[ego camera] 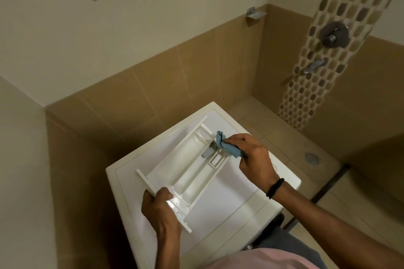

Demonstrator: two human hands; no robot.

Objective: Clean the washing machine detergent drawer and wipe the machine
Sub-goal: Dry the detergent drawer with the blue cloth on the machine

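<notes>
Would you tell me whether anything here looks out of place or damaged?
Only the detergent drawer: the left hand holds it askew over the washing machine while the right hand wipes its rear with a blue cloth. No spills or damage visible.

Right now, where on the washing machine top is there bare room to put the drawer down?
The widest bare patch of the washing machine top lies between the drawer and the near right edge, nearer than the right hand. The far half is crowded: drawer, right hand and blue cloth. The left hand grips the drawer's front.
</notes>
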